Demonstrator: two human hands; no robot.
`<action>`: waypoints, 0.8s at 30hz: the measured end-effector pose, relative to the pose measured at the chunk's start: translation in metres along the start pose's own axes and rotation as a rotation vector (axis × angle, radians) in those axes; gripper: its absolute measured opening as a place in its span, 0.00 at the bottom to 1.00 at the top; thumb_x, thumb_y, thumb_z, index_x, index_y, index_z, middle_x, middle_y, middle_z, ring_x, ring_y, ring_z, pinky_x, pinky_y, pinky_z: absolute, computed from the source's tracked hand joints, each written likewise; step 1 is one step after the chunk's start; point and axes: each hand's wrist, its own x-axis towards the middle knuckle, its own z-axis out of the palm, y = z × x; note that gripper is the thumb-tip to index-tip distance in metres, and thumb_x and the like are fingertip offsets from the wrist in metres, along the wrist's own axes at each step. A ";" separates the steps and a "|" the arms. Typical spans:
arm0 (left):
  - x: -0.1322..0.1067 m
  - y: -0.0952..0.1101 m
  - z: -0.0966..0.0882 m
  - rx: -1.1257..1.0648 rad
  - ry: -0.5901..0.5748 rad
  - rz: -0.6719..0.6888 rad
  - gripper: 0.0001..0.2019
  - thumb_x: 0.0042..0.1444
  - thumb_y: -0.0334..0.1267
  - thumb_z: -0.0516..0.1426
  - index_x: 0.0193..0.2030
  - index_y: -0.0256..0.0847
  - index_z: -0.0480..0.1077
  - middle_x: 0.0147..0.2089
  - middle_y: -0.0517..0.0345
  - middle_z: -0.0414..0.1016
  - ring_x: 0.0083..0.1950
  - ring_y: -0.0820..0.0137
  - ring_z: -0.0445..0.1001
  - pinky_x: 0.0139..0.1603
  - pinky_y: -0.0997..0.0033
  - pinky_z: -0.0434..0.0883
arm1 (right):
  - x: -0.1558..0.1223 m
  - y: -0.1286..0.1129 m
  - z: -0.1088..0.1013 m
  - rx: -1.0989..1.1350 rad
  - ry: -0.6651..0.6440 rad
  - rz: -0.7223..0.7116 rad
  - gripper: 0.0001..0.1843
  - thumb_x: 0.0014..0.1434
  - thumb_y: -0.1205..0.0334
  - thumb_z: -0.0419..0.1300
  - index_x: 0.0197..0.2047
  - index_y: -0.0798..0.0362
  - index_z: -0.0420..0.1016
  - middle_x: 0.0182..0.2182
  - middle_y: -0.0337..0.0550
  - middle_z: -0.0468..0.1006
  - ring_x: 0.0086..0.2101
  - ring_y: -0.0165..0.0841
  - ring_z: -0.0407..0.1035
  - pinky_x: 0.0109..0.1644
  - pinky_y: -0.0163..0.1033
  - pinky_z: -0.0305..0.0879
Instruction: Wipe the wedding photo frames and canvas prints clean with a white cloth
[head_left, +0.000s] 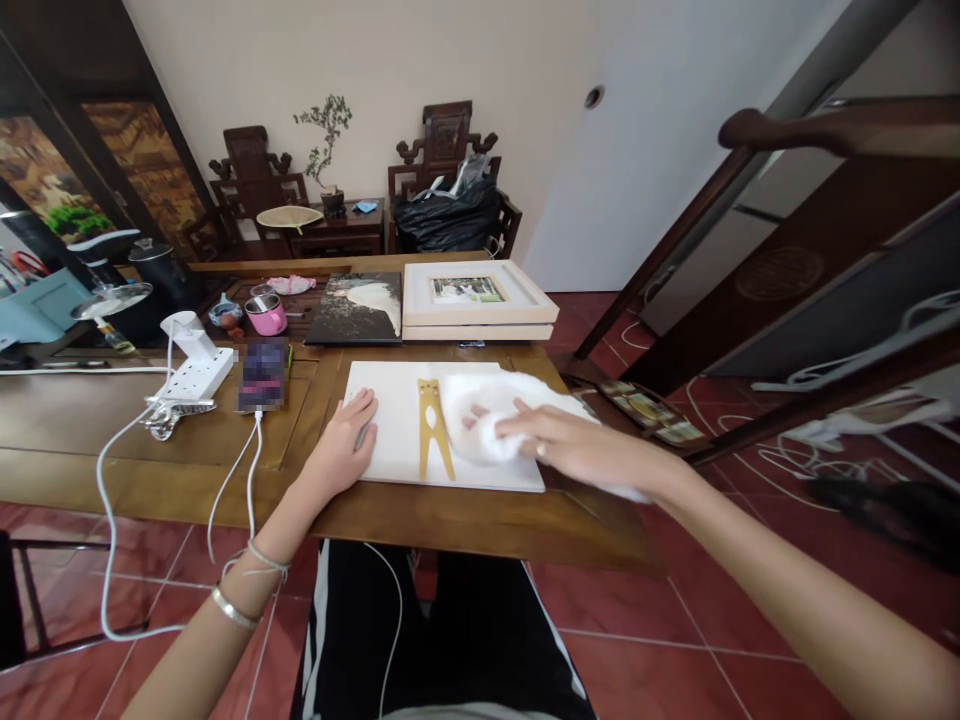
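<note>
Left hand (pixel 346 445) flat on left side of board (pixel 394 440), fingers extended, gripping nothing; apply light pressure to steady board. Right hand (pixel 566 445) fingers clamped on bunched cloth (pixel 491 388) (motion blur hides exact grip). Cloth covers right part of board, just beside yellow cat (pixel 432 438). Use short strokes; guide loose cloth clear of cat. Board lies near front of desk (pixel 465 525).

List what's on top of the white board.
On the white board: a yellow cat-shaped piece, the left hand at the left edge, and a white cloth held by the right hand over its right side. What the cloth covers is hidden.
</note>
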 end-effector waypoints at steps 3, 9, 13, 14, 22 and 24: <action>0.000 0.001 0.000 0.006 0.005 0.001 0.22 0.61 0.35 0.46 0.61 0.32 0.63 0.66 0.40 0.60 0.69 0.58 0.54 0.68 0.47 0.51 | -0.039 -0.016 0.010 0.023 -0.089 -0.096 0.18 0.58 0.61 0.52 0.47 0.40 0.76 0.61 0.33 0.65 0.64 0.49 0.50 0.65 0.60 0.48; -0.001 0.000 0.001 0.016 0.006 -0.001 0.22 0.61 0.34 0.46 0.61 0.32 0.63 0.66 0.39 0.60 0.69 0.58 0.54 0.68 0.47 0.50 | -0.037 -0.015 0.007 0.007 -0.098 -0.055 0.20 0.57 0.59 0.51 0.51 0.41 0.76 0.58 0.37 0.69 0.62 0.50 0.54 0.64 0.59 0.51; 0.000 -0.001 0.001 0.010 0.007 0.009 0.22 0.61 0.35 0.46 0.61 0.35 0.63 0.66 0.42 0.60 0.69 0.58 0.55 0.68 0.46 0.51 | 0.017 -0.002 -0.008 0.005 0.016 -0.015 0.22 0.56 0.58 0.50 0.51 0.46 0.76 0.54 0.42 0.74 0.57 0.49 0.62 0.61 0.53 0.57; 0.000 -0.002 0.001 0.009 0.005 0.010 0.22 0.61 0.35 0.46 0.61 0.36 0.63 0.66 0.42 0.60 0.69 0.58 0.54 0.68 0.46 0.51 | 0.033 -0.002 -0.012 0.017 0.043 -0.037 0.22 0.56 0.59 0.50 0.50 0.48 0.76 0.54 0.43 0.74 0.56 0.48 0.63 0.61 0.52 0.56; 0.000 -0.001 -0.001 -0.005 0.004 0.007 0.22 0.61 0.36 0.46 0.61 0.34 0.64 0.67 0.41 0.59 0.69 0.58 0.54 0.68 0.47 0.51 | 0.091 -0.029 -0.001 -0.013 0.159 -0.209 0.18 0.57 0.67 0.45 0.43 0.53 0.75 0.51 0.48 0.75 0.52 0.46 0.67 0.56 0.52 0.58; 0.000 -0.001 -0.001 -0.009 0.007 0.012 0.22 0.61 0.36 0.46 0.61 0.35 0.64 0.66 0.42 0.60 0.69 0.58 0.55 0.68 0.47 0.51 | 0.078 -0.036 0.015 -0.077 0.152 -0.237 0.18 0.58 0.69 0.44 0.44 0.54 0.73 0.55 0.52 0.71 0.56 0.47 0.62 0.58 0.56 0.55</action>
